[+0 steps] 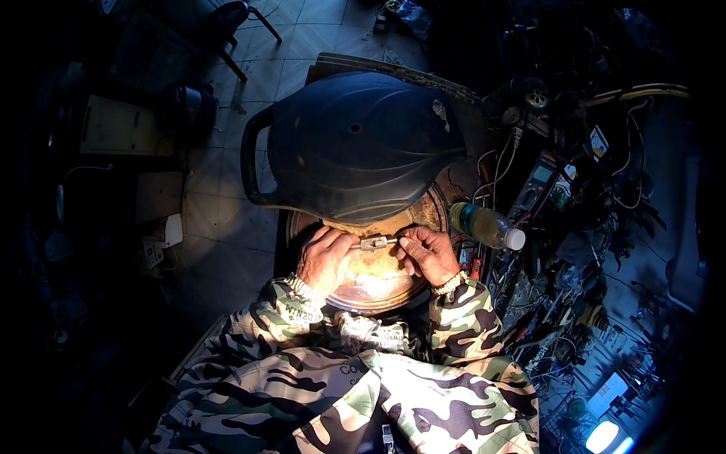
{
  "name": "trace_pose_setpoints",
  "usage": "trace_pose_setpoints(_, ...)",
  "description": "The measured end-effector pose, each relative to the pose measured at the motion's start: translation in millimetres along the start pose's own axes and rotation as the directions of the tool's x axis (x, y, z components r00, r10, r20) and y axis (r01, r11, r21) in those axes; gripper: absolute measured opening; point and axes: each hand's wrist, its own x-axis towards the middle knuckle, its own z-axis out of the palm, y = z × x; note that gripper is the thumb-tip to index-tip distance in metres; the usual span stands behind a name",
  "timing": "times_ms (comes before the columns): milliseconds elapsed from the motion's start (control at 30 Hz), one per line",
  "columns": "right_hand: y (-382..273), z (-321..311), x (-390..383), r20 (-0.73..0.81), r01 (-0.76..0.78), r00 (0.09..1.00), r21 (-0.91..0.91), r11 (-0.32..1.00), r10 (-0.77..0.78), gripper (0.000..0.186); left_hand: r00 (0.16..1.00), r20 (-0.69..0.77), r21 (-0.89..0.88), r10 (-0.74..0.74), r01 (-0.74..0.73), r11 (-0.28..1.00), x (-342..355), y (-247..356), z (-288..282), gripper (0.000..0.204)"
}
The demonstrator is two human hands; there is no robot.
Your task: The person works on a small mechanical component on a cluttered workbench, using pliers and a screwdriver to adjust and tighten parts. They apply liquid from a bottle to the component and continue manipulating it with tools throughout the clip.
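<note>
Between my two hands is a small pale rectangular part [373,244] with a thin rod at its ends; its exact kind is too small to tell. My left hand [325,261] is closed, its fingertips gripping the part's left end. With thumb and fingers pinched, my right hand [428,254] holds the rod on the other end. Both hands are above a round, worn, rusty-brown top [370,291]. Just beyond them, a large dark plastic shell [355,144] with a loop at its left covers the far portion of that top.
Beside my right hand lies a bottle [488,227] with a white cap. Farther right are a multimeter [538,181], cables and a dense heap of tools [552,303]. A lit lamp [603,436] shines at lower right. Tiled floor [238,181] shows at left, with a dark stool [227,23] beyond.
</note>
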Motion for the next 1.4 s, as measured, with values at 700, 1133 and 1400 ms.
trace_pose_setpoints(700,91,-54,-100,-0.556,0.109,0.817,-0.118,0.987,-0.157,0.016,0.997,0.072,0.028,0.011,-0.013,1.000,3,0,-1,0.025)
trace_pose_setpoints(1133,193,-75,-156,-0.669,-0.495,0.619,-0.739,0.458,-0.411,0.079,0.985,0.128,0.174,0.116,-0.138,0.975,3,2,1,0.030)
trace_pose_setpoints(1400,237,-89,-160,-0.627,-0.494,0.704,-0.769,0.405,-0.332,0.067,0.987,0.115,0.239,0.112,-0.137,0.961,-3,3,2,0.030)
